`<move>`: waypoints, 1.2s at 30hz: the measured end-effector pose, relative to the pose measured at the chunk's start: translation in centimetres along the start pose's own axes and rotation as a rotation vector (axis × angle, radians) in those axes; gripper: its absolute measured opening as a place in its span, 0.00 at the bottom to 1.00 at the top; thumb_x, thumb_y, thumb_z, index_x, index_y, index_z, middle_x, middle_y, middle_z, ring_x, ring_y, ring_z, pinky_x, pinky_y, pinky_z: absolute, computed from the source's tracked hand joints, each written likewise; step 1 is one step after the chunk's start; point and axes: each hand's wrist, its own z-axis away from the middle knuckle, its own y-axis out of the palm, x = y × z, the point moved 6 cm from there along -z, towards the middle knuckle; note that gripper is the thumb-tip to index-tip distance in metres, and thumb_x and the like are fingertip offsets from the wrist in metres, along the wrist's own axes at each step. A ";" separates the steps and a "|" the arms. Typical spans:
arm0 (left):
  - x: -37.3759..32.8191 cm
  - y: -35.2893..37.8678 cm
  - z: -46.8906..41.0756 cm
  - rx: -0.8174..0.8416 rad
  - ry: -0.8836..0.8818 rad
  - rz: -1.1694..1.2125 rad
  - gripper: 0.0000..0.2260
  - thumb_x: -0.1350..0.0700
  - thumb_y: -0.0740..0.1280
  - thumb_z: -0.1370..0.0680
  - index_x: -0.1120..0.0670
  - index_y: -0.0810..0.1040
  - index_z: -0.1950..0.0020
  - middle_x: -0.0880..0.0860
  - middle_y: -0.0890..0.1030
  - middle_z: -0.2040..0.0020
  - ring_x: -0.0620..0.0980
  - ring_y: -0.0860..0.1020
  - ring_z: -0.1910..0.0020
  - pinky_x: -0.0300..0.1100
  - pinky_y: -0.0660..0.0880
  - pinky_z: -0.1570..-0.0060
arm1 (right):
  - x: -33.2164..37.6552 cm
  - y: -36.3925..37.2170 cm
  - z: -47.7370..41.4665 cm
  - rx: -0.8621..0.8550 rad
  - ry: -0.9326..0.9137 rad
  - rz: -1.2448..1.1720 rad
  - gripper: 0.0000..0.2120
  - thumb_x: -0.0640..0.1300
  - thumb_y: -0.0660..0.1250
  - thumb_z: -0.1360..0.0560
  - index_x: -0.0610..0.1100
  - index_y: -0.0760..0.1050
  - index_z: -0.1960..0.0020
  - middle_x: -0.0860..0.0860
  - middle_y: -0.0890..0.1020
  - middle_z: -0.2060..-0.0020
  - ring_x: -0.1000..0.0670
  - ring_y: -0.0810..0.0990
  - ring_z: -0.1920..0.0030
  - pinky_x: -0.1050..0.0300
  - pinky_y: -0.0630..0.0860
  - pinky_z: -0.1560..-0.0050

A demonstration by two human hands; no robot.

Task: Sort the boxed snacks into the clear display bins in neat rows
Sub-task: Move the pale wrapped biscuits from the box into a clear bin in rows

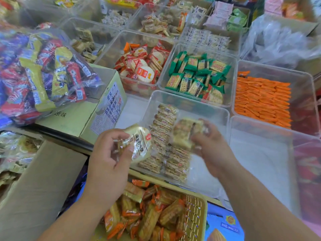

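Two rows of clear-wrapped tan biscuit packets (165, 153) stand on edge in the near clear plastic bin (199, 103). Over the bin, the right hand (212, 150) grips another wrapped biscuit packet (185, 133). Beside it, the left hand (111, 153) holds a round pale cracker packet (140, 145). A yellow woven basket (196, 214) of orange-wrapped snacks lies below the hands.

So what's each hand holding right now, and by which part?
The left hand pinches a round cream biscuit packet by its left wrapper edge. The right hand grips a clear-wrapped cracker pack by its right end.
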 end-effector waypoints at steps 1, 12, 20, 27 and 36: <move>0.8 0.2 0.0 0.022 -0.093 0.061 0.14 0.59 0.71 0.20 0.38 0.76 0.47 0.43 0.78 0.59 0.41 0.75 0.66 0.34 0.73 0.64 | 1.1 -1.0 -1.5 -0.060 -0.056 0.114 0.17 0.36 0.68 0.25 0.50 0.72 0.40 0.47 0.85 0.51 0.41 0.85 0.50 0.38 0.83 0.49; 4.6 -0.1 1.0 0.035 -0.492 0.399 0.25 0.65 0.70 0.21 0.35 0.76 0.38 0.50 0.82 0.42 0.48 0.86 0.56 0.39 0.80 0.67 | -2.1 0.8 -13.7 0.155 -0.155 1.483 0.16 0.39 0.60 0.21 0.45 0.73 0.34 0.43 0.81 0.43 0.41 0.77 0.49 0.52 0.76 0.50; 4.8 0.4 1.4 0.060 -0.625 0.550 0.38 0.65 0.76 0.29 0.40 0.66 0.25 0.52 0.86 0.56 0.48 0.81 0.74 0.46 0.82 0.68 | -4.7 1.1 -13.9 0.265 -0.087 1.358 0.26 0.52 0.52 0.16 0.46 0.56 0.19 0.41 0.67 0.24 0.39 0.70 0.29 0.48 0.68 0.32; 4.0 0.4 -0.2 0.111 -0.759 0.878 0.07 0.62 0.70 0.29 0.59 0.85 0.53 0.65 0.86 0.49 0.55 0.87 0.60 0.43 0.82 0.67 | -1.6 -0.8 -10.4 -0.004 -0.272 1.172 0.32 0.48 0.62 0.19 0.46 0.55 0.19 0.44 0.65 0.23 0.42 0.66 0.26 0.47 0.66 0.29; 2.4 4.9 -1.6 0.369 -0.875 0.718 0.22 0.58 0.70 0.26 0.66 0.77 0.34 0.66 0.84 0.44 0.59 0.84 0.52 0.52 0.80 0.53 | 2.5 5.0 5.9 0.306 -1.293 1.057 0.26 0.47 0.77 0.29 0.48 0.76 0.32 0.45 0.72 0.27 0.43 0.69 0.25 0.44 0.68 0.30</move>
